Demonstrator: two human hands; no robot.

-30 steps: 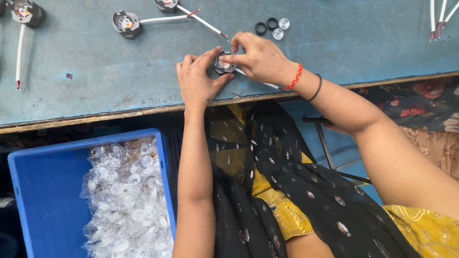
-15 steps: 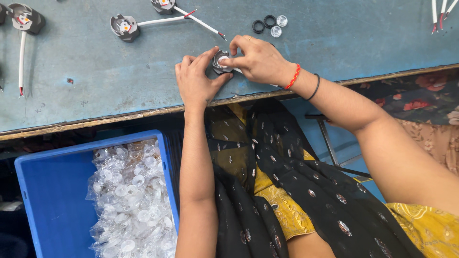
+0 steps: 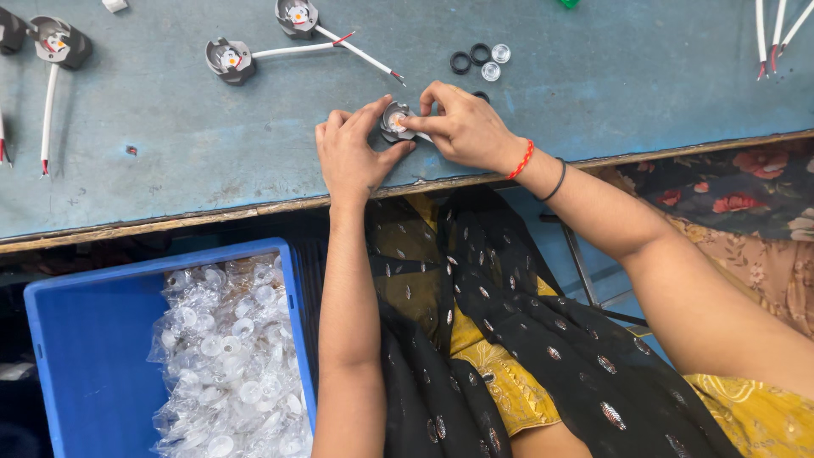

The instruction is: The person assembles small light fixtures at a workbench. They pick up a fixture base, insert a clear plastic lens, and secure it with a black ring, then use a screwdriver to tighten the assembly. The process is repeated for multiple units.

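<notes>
Head view: both hands [image 3: 407, 140] around grey lamp housing [image 3: 395, 121].

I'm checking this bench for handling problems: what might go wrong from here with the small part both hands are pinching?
The small grey lamp housing is pinched by left hand and right hand near the table edge; a slip may drop it. Loose rings and lenses lie near the right hand and might be knocked.

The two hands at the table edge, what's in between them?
In the head view, a small round grey lamp housing with an orange centre sits between the left hand and right hand, both hands pinching it on the blue-grey table.
</notes>
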